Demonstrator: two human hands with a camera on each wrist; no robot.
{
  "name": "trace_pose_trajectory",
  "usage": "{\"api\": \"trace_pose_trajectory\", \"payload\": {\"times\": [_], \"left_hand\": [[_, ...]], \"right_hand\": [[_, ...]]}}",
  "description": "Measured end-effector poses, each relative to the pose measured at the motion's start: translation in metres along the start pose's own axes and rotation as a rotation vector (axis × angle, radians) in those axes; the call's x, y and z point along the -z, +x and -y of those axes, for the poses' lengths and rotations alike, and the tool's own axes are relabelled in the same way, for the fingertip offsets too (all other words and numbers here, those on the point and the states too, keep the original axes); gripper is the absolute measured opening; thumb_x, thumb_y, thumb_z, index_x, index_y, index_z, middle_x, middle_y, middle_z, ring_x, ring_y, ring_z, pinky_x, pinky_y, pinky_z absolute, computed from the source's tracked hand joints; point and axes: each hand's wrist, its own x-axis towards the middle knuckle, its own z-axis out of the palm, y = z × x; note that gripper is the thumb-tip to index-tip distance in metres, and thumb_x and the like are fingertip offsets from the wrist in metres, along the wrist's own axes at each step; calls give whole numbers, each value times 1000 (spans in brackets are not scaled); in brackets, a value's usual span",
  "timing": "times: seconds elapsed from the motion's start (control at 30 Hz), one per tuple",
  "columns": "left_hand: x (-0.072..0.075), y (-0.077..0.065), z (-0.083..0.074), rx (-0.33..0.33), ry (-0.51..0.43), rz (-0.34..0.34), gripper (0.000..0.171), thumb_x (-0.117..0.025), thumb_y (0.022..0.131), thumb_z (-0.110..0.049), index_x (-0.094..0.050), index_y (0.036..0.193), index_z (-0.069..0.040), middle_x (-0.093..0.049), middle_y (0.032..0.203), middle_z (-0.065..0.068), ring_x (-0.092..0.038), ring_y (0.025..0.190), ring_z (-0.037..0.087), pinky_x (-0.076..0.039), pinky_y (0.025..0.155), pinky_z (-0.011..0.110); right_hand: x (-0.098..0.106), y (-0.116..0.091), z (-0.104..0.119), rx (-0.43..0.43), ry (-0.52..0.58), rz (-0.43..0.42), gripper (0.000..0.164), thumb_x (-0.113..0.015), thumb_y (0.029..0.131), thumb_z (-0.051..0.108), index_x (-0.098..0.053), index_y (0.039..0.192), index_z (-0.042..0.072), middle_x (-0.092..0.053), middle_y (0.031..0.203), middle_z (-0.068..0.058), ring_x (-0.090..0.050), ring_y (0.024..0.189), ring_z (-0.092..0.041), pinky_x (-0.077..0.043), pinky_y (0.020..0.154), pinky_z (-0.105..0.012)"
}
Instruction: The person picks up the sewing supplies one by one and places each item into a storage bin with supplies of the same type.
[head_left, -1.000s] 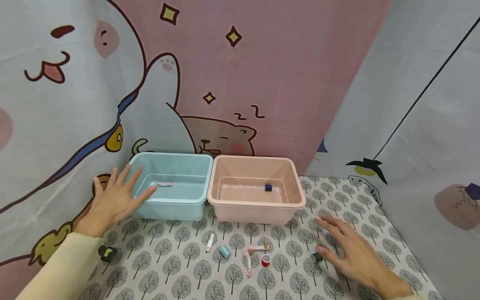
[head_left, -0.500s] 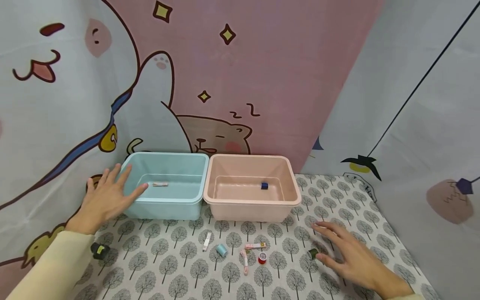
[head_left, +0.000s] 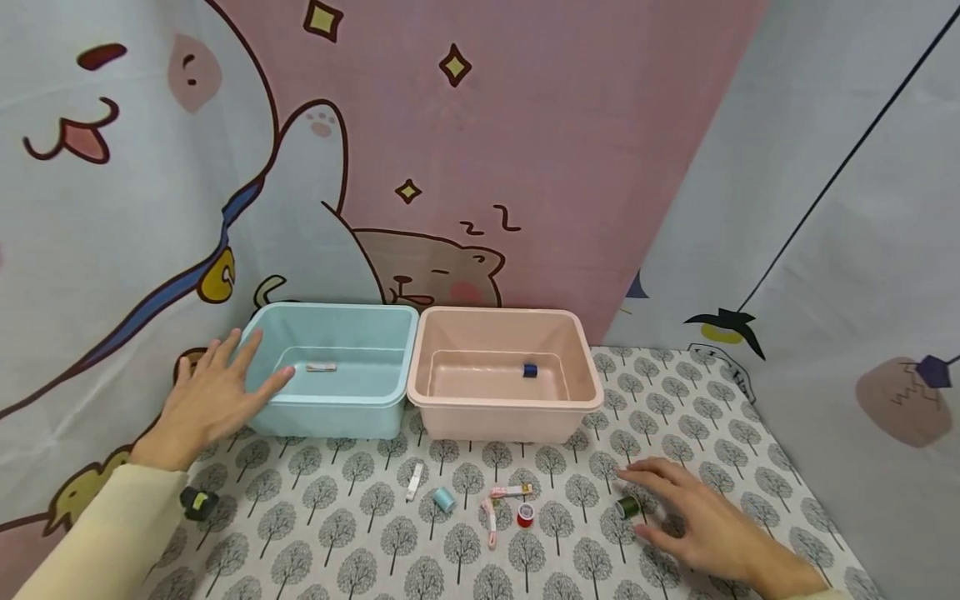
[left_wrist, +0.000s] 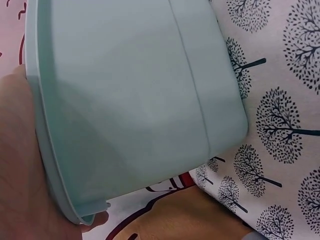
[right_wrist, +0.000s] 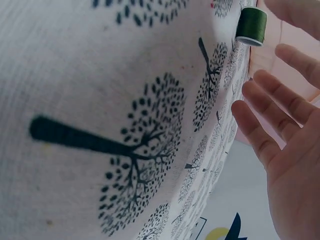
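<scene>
My left hand [head_left: 217,400] lies with spread fingers over the left rim of the light blue bin [head_left: 337,417], whose outer wall [left_wrist: 125,100] fills the left wrist view. Inside that bin is a small folded pale strip [head_left: 321,367]. On the right, my right hand [head_left: 697,521] is low over the cloth, thumb and fingers apart on either side of a dark green thread spool [head_left: 627,507]. The right wrist view has the green spool [right_wrist: 251,25] on its side, near the thumb and index finger of the right hand [right_wrist: 295,145].
Beside the blue bin stands a pink bin [head_left: 502,423] with a navy spool [head_left: 530,371] inside. On the tree-print cloth lie a light blue spool [head_left: 444,500], a red spool [head_left: 525,515], a white strip [head_left: 414,482], pink folded strips [head_left: 491,523] and a black object [head_left: 198,503].
The head view has shifted slightly. My right hand's fingers have come down and now straddle the green spool. The left hand stays at the blue bin's rim.
</scene>
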Motion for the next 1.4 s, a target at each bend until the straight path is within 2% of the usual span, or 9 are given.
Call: {"api": "trace_pose_trajectory", "payload": {"times": [0.13, 0.23, 0.37, 0.53, 0.67, 0.8, 1.07, 1.23, 1.4], "left_hand": [[-2, -1, 2, -6, -4, -3, 110, -44, 114, -80, -13, 187, -4, -10, 191, 39, -16, 170, 75, -7, 130, 96], [-3, 0, 3, -10, -6, -5, 110, -44, 115, -79, -15, 186, -1, -11, 190, 40, -16, 170, 75, -7, 130, 96], [-5, 2, 2, -18, 4, -29, 110, -43, 116, -79, -17, 185, 3, -14, 189, 41, -19, 169, 74, -10, 130, 96], [-4, 9, 0, -17, 9, -39, 113, -42, 116, -79, -16, 184, 7, -15, 189, 41, -18, 170, 73, -10, 131, 95], [0, 15, -1, -18, 19, -42, 115, -39, 116, -80, -13, 182, 11, -14, 189, 42, -17, 171, 72, -10, 132, 94], [2, 17, 0, -17, 23, -48, 116, -39, 116, -80, -13, 182, 13, -15, 188, 42, -18, 171, 72, -11, 133, 93], [-1, 13, 1, -7, 18, -42, 116, -39, 116, -80, -14, 181, 13, -15, 188, 43, -18, 171, 72, -11, 133, 93], [-3, 8, 2, -2, 9, -36, 116, -39, 116, -79, -14, 181, 13, -16, 188, 42, -17, 171, 72, -11, 133, 93], [-5, 3, 2, 4, -1, -33, 116, -41, 116, -79, -15, 181, 13, -16, 188, 43, -17, 171, 73, -10, 132, 94]], "right_hand": [[-5, -1, -2, 45, 30, -10, 67, -103, 89, 40, -77, 151, 37, -71, 148, 11, -73, 124, -10, -69, 94, -38], [-8, 1, -4, 92, 68, -26, 68, -105, 88, 29, -78, 150, 34, -71, 145, 11, -70, 115, -4, -62, 85, -27], [-11, 1, -6, 116, 146, -17, 66, -102, 89, 19, -78, 150, 28, -71, 143, 8, -62, 100, 4, -53, 75, -20], [-13, 4, -8, 104, 165, -15, 65, -103, 88, 17, -80, 148, 24, -72, 139, 6, -60, 95, 6, -54, 72, -21], [-12, 12, -10, 118, 138, -44, 64, -104, 85, 15, -82, 145, 24, -73, 136, 7, -61, 96, 5, -53, 74, -21], [-11, 17, -11, 120, 138, -34, 63, -104, 86, 14, -82, 143, 25, -74, 136, 8, -64, 99, 2, -53, 74, -22], [-13, 16, -10, 110, 148, -31, 60, -106, 85, 15, -84, 139, 29, -74, 134, 11, -74, 110, -7, -61, 78, -26], [-15, 14, -10, 111, 132, -29, 60, -106, 84, 17, -83, 137, 32, -74, 133, 13, -75, 113, -7, -69, 86, -33], [-17, 13, -9, 125, 134, -28, 59, -105, 83, 14, -85, 136, 30, -75, 130, 13, -75, 112, -6, -69, 87, -33]]}}
